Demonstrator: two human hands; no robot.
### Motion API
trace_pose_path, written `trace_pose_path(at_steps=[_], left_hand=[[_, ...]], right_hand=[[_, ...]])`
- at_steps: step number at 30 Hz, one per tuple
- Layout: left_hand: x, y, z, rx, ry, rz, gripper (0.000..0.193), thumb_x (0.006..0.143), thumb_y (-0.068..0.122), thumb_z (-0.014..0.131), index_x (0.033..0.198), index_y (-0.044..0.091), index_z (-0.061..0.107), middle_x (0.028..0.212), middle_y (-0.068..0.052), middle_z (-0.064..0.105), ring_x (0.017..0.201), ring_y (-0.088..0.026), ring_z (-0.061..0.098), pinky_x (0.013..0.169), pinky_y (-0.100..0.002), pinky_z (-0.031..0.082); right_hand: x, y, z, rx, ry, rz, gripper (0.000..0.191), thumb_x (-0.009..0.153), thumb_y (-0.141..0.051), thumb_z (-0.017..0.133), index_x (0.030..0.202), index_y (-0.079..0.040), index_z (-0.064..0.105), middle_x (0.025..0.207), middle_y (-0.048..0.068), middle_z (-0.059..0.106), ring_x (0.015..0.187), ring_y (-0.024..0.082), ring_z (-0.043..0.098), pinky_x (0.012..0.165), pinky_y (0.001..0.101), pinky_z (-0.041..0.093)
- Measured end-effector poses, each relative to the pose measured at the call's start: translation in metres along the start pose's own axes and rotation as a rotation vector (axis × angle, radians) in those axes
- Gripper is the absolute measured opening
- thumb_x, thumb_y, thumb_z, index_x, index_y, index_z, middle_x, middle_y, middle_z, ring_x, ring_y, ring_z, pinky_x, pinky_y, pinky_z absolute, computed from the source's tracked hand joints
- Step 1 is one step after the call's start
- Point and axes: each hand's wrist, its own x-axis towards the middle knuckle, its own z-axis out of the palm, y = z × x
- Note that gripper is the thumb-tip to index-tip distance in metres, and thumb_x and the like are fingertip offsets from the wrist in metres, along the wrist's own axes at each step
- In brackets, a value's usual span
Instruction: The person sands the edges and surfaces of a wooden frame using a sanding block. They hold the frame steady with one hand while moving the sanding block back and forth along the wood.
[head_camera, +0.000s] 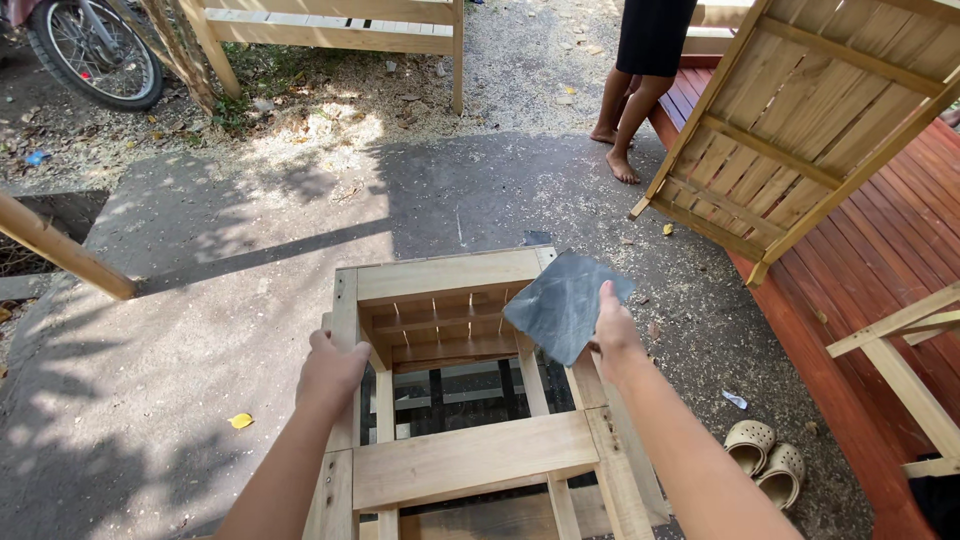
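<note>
The unfinished wooden chair frame (455, 400) stands on the concrete floor (180, 330), seen from above, its pale rails and slats open to the ground. The left hand (332, 372) rests on the frame's left top rail, fingers curled over the edge, steadying it. The right hand (615, 335) pinches a dark grey sheet of sandpaper (562, 305) by its lower right edge, the sheet hanging over the frame's far right corner. Sanding well, I judge, wants the sheet folded flat under the palm, strokes along the grain, and the left grip firm so the frame cannot rock.
</note>
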Motion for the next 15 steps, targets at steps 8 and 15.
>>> trace_pose_path(at_steps=[8,15], left_hand=[[0.002,0.037,0.022,0.621,0.124,0.503,0.072,0.101,0.052,0.038,0.161,0.024,0.009,0.170,-0.012,-0.003,0.157,-0.032,-0.009,0.123,-0.051,-0.002],[0.026,0.069,0.026,0.774,0.039,0.608,0.072,0.100,0.063,0.016,0.163,0.031,0.001,0.171,-0.003,-0.006,0.155,-0.028,-0.008,0.123,-0.048,-0.001]], right_hand=[[-0.009,-0.040,0.001,-1.801,0.364,-1.246,0.059,0.110,-0.042,0.020,0.160,-0.013,0.031,0.166,0.017,0.028,0.152,0.037,0.022,0.121,0.0523,0.017],[0.036,0.028,0.033,-1.761,-0.097,-0.553,0.068,0.104,-0.050,0.026,0.162,-0.016,0.017,0.169,0.015,0.006,0.156,0.035,0.002,0.124,0.0462,0.008]])
